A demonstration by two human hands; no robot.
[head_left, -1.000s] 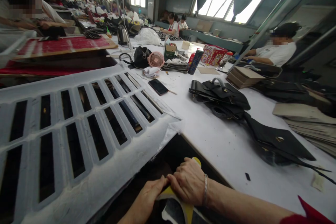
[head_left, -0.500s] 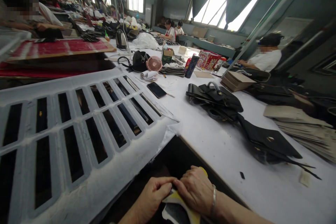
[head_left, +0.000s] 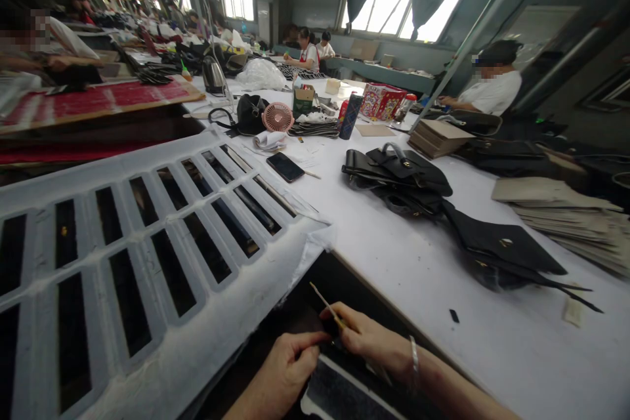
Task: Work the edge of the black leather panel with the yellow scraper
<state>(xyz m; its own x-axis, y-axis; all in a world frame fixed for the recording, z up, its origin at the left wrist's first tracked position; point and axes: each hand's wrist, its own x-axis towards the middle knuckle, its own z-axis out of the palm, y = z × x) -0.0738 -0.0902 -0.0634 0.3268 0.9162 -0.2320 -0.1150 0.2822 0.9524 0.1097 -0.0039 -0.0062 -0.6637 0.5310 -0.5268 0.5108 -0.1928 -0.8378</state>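
Pinching a thin stick [head_left: 325,305] between thumb and fingers, the right hand [head_left: 370,340] sits low in the dark gap below the table [head_left: 418,262] edge, with the stick slanting up and to the left, its free tip clear of everything. The left hand [head_left: 284,367] is just beside it, fingers curled narrow and thumb tip meeting a small dark piece [head_left: 331,327] at the stick's lower end; whether it grips that piece cannot be told. Under both hands lies a dark panel [head_left: 344,394] with a pale border, cut off by the bottom of the view.

Left of the hands, the slotted grid [head_left: 147,243] slopes down to a ragged white edge that comes near the left hand. Right of them, the table edge runs diagonally away, and the white top just past it is bare but for a small black chip [head_left: 453,315]. Farther out lie black bags [head_left: 398,177], a black flap [head_left: 502,246], and card stacks [head_left: 566,216] at the far right. A phone [head_left: 285,167] lies well apart near the grid's far corner.
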